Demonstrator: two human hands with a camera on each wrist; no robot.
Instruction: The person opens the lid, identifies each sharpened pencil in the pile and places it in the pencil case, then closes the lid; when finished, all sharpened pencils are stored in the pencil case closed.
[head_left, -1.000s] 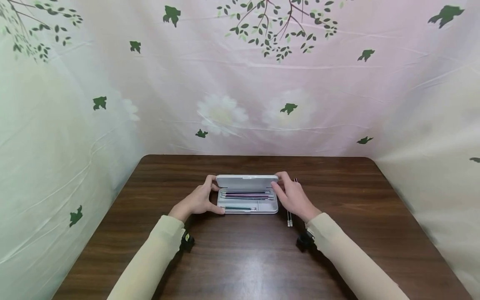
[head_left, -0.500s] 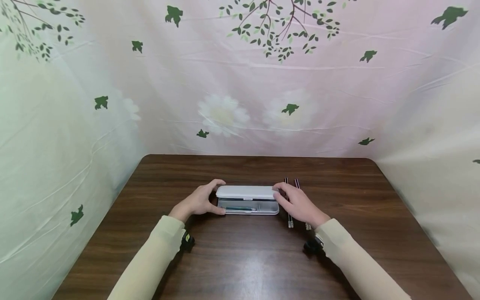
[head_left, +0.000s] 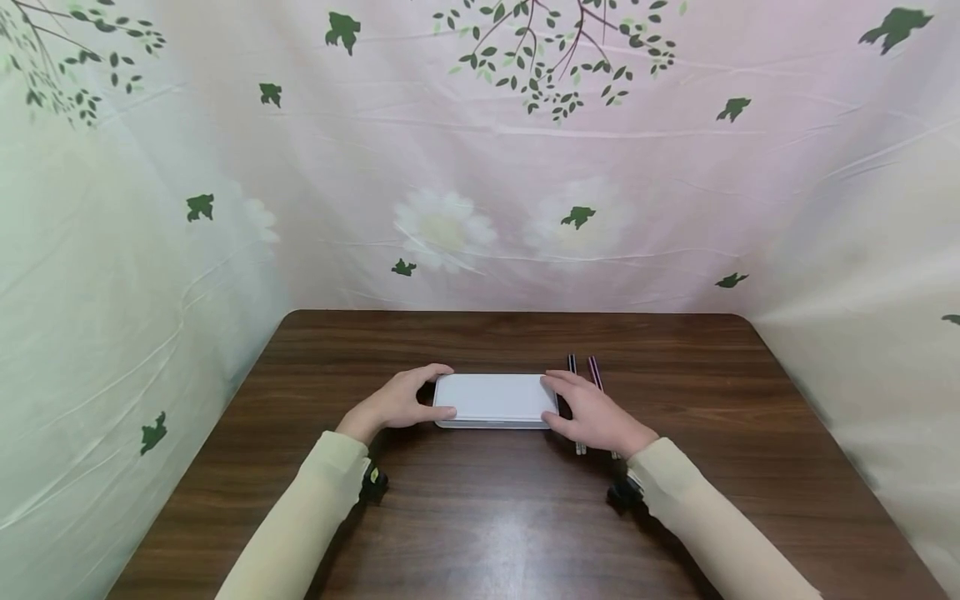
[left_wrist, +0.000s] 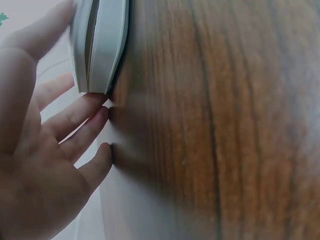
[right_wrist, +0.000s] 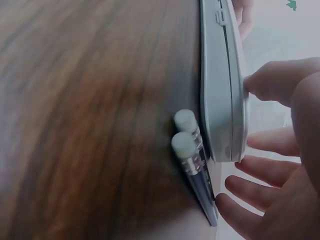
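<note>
A white pencil case [head_left: 491, 397] lies on the table with its lid down. My left hand [head_left: 399, 400] holds its left end, thumb by the front corner and fingers towards the back. In the left wrist view a dark seam runs between lid and base of the case [left_wrist: 102, 45]. My right hand [head_left: 596, 412] holds the right end, with the thumb at the lid's front and the fingers near the back corner. Dark pencils [right_wrist: 202, 192] with white erasers lie close beside that end, partly under the right hand. The inside of the case is hidden.
The dark wooden table [head_left: 480, 508] spreads around the case. A purple-toned pencil [head_left: 595, 371] lies to the right, partly covered by the right hand. Behind the table hangs a printed cloth [head_left: 480, 167] with leaves and birds.
The lid has swung forward and down from standing upright, covering the pencils inside. My right hand has followed it forward, its thumb now at the lid's front. The left hand stays at the left end.
</note>
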